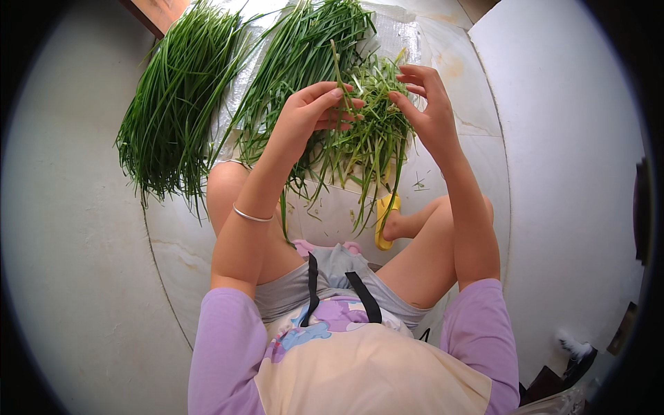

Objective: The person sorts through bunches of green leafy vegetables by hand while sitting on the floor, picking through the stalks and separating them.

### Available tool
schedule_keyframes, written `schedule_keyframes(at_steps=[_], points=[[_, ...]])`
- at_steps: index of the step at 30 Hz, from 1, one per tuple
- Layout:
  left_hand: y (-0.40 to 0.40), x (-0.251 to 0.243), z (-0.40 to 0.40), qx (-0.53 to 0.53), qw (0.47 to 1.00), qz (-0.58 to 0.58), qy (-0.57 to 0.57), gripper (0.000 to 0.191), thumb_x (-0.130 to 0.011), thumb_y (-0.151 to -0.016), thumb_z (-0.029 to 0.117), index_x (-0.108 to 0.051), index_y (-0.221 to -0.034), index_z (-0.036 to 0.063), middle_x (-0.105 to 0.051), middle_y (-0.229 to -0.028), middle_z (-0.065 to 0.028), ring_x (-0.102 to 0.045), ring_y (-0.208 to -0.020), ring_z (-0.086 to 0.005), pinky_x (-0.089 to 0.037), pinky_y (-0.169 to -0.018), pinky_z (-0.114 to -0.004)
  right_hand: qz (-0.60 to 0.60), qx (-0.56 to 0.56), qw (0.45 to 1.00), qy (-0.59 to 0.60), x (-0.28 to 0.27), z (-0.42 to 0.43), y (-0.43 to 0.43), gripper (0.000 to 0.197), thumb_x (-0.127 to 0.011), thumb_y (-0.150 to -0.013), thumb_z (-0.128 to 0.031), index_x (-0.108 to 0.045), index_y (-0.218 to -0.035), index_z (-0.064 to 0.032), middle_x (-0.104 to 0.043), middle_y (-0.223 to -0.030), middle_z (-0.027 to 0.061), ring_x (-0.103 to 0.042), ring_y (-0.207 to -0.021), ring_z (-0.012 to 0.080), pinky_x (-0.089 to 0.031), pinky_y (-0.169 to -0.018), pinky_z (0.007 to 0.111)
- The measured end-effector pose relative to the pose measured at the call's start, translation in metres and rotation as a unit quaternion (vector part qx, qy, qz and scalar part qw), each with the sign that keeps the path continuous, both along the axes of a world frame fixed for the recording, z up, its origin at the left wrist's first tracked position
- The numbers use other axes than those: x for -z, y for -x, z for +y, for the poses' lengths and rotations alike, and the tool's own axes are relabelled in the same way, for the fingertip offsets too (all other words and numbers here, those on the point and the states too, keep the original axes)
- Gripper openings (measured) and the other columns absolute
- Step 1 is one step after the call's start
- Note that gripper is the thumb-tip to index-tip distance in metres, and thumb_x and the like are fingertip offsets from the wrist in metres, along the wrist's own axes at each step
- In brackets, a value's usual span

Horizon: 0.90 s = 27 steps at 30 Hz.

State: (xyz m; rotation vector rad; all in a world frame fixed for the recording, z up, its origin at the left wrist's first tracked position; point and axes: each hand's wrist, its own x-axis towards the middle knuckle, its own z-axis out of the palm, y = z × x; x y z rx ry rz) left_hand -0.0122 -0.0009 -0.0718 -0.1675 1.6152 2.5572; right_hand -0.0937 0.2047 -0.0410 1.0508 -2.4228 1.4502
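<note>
My left hand (321, 106), with a silver bangle on the forearm, pinches a garlic chive stalk (335, 62) between thumb and fingers. The stalk's pale end points up. To its right, my right hand (428, 104) has its fingers apart and nothing between them. Both hands are above a loose heap of pale and yellowish chive scraps (381, 122). A bundle of long green garlic chives (311, 52) lies just behind my left hand. Further left is a second, thick bundle of garlic chives (176, 114), its leaf tips hanging toward me.
Silvery plastic sheeting (410, 39) lies under the greens on the marble-patterned tile floor (477, 155). Small bits of chive are scattered between my legs. A yellow slipper (384, 223) is on my right foot. White walls (560, 155) stand on both sides.
</note>
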Motion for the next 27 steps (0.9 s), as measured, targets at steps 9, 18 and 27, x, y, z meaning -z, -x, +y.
schedule_keyframes(at_steps=[9, 18, 27], points=[[0.003, 0.005, 0.001, 0.006, 1.0, 0.025, 0.008, 0.031, -0.049, -0.094, 0.022, -0.055, -0.116, 0.0012, -0.065, -0.106, -0.0151, -0.064, -0.095, -0.0191, -0.051, -0.084, -0.031, -0.072, 0.027, 0.996, -0.033, -0.002, 0.003, -0.001, 0.027, -0.058, -0.084, -0.003, -0.054, -0.111, -0.0058, -0.066, -0.09, 0.0067, -0.061, -0.086, 0.0182, -0.045, -0.08, 0.031], [0.002, 0.002, 0.002, 0.011, 0.999, 0.021, 0.035, 0.03, -0.049, -0.094, 0.022, -0.055, -0.116, 0.0016, -0.066, -0.104, -0.0134, -0.064, -0.092, -0.0173, -0.051, -0.083, -0.03, -0.024, 0.023, 0.995, -0.092, 0.007, 0.004, 0.003, 0.028, -0.039, -0.097, -0.022, -0.054, -0.116, -0.0084, -0.07, -0.09, 0.005, -0.062, -0.087, 0.0249, -0.043, -0.086, 0.034], [0.002, 0.007, 0.0, 0.007, 0.999, 0.031, 0.041, 0.029, -0.05, -0.094, 0.022, -0.056, -0.113, 0.0027, -0.066, -0.104, -0.013, -0.064, -0.093, -0.0178, -0.051, -0.083, -0.03, 0.164, 0.006, 0.981, -0.104, 0.002, 0.001, 0.001, 0.035, -0.056, -0.085, -0.005, -0.053, -0.12, -0.0097, -0.07, -0.083, 0.0029, -0.061, -0.084, 0.0219, -0.042, -0.087, 0.036]])
